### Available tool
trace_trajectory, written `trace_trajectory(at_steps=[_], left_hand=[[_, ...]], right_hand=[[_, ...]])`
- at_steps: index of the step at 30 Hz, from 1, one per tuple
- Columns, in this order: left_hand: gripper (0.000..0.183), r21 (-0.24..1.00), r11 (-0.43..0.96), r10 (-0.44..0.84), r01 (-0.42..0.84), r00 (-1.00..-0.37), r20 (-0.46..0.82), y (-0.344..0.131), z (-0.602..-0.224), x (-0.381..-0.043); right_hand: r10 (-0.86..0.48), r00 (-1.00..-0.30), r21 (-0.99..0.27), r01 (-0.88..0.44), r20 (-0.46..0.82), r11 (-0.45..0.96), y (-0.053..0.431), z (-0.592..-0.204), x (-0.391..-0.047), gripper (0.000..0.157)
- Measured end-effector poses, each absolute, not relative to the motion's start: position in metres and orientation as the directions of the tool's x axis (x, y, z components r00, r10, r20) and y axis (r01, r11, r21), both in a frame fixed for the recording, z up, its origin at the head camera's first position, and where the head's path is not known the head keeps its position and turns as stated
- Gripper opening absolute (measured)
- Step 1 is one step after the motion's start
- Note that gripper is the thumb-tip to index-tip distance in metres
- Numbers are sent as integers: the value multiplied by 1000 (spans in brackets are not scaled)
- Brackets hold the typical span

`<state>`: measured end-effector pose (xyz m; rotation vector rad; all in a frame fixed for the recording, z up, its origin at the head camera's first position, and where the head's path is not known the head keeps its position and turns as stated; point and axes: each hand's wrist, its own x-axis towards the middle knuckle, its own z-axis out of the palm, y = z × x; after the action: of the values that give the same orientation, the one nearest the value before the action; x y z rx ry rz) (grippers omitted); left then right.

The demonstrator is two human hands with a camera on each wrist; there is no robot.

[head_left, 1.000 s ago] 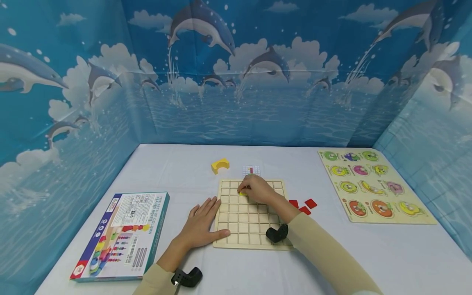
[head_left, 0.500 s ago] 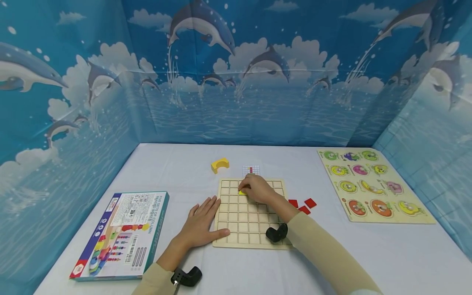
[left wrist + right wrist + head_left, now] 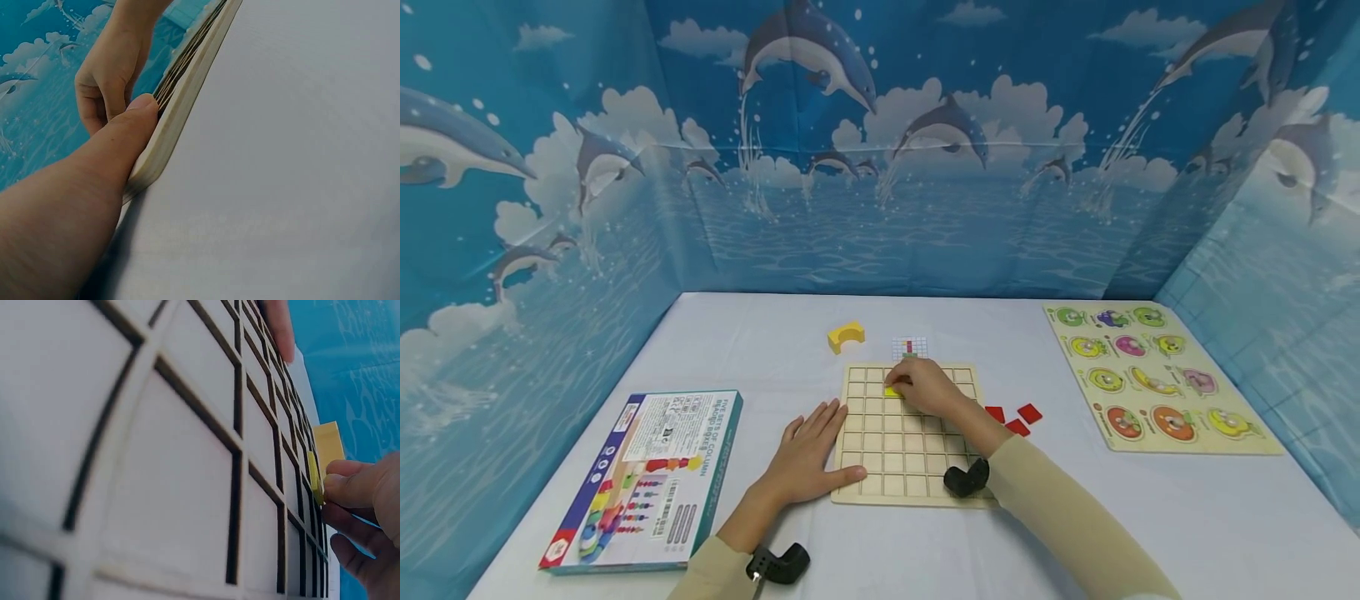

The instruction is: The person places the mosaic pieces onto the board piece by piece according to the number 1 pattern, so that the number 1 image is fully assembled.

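Note:
A wooden grid board (image 3: 895, 463) lies on the white table in the head view. Over its far rows, my right hand (image 3: 927, 388) pinches a yellow square tile (image 3: 314, 478) between thumb and fingers. The tile stands on edge against a cell in the right wrist view; the fingers partly cover it from above. Spread fingers of my left hand (image 3: 805, 458) rest beside the board's left edge, and its thumb (image 3: 140, 112) lies on the board. Just beyond the right hand is a small card (image 3: 910, 345) with a printed coloured grid pattern.
Several red square tiles (image 3: 1030, 413) lie right of the board. A yellow arch block (image 3: 847, 337) stands behind its left corner. At the left is a boxed set (image 3: 658, 475); a fruit puzzle board (image 3: 1157, 396) lies far right. Dolphin-print cloth (image 3: 880, 225) encloses the table.
The right hand stays at the same cell with the yellow tile, its fingers shifting only slightly. The left hand keeps its place at the board's edge.

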<state>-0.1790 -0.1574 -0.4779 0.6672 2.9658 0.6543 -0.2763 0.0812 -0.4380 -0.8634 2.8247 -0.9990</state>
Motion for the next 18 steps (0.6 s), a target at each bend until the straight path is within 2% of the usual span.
trace_trajectory(at_steps=[11, 18], left_hand=[[99, 401, 822, 415, 405, -907, 65, -158, -478, -179], [99, 399, 824, 414, 403, -908, 61, -156, -478, -179]], right_hand=[[-467, -876, -615, -436, 123, 657, 98, -435, -264, 13], [-440, -886, -660, -419, 146, 624, 118, -435, -254, 15]])
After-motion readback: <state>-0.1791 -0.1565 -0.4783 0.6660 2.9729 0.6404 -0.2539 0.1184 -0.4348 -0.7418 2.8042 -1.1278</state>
